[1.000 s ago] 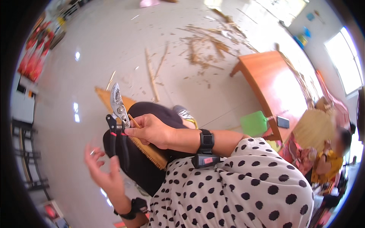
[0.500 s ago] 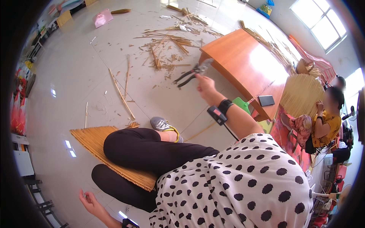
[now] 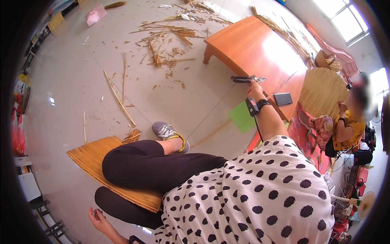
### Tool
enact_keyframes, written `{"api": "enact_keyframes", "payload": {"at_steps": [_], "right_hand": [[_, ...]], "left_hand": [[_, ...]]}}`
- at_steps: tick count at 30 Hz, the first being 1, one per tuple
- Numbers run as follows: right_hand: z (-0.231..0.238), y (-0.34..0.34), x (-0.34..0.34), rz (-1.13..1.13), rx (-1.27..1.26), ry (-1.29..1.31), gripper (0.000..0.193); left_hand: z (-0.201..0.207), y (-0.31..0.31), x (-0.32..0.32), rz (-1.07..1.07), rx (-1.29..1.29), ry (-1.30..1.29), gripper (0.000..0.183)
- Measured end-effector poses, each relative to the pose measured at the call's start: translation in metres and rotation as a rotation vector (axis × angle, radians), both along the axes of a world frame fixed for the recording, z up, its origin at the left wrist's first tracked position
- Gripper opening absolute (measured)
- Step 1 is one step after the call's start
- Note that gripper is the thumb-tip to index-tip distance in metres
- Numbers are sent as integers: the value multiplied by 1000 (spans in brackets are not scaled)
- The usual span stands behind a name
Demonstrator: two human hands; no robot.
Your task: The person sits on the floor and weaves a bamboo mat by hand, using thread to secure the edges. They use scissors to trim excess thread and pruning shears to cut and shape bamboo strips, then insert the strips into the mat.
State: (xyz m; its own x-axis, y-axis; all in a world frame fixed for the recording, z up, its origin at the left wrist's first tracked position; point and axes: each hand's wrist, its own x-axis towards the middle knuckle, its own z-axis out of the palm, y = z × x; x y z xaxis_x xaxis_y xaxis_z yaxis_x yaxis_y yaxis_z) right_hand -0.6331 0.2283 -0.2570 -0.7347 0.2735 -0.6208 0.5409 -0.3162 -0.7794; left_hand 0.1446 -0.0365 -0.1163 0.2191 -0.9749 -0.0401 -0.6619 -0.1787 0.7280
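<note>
My right hand (image 3: 255, 90) is at the edge of the low orange-brown wooden table (image 3: 239, 40), with its fingers on a pair of pruning shears (image 3: 243, 79). The dark handles point left past the table edge, and the metal blades lie over the tabletop. Low at the left, my left hand (image 3: 99, 221) hangs beside my knee, fingers loosely curled and apart, with nothing visible in it. Across my lap, partly under my raised leg, rests a mat of tightly bound straw-coloured stalks (image 3: 91, 156).
Cut stalks (image 3: 178, 34) and small scraps litter the tiled floor ahead. A green dustpan (image 3: 242, 117) stands by the table, which bears a dark flat device (image 3: 283, 99). At the right a person in yellow (image 3: 349, 132) holds a round stalk mat (image 3: 323, 91).
My right hand has carried the pruning shears rightward from over the floor to the table edge, and their blades have swung from pointing up to pointing right. The view has shifted slightly.
</note>
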Motion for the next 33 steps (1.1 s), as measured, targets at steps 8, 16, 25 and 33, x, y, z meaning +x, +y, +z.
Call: {"api": "enact_keyframes", "payload": {"at_steps": [8,16,25,33], "right_hand": [[-19,27,-43,-60,14,-3,28],[-33,4,-33,123,-84,14,17],[-69,-117,93,356,-229,-304,20],[-150,-112,172,423,129,-492,22]], "left_hand": [[4,-10,32,-32,75,-109,43],[5,-10,30,3,78,-123,41],[13,1,16,26,70,-139,37],[9,19,37,22,159,-203,36]]}}
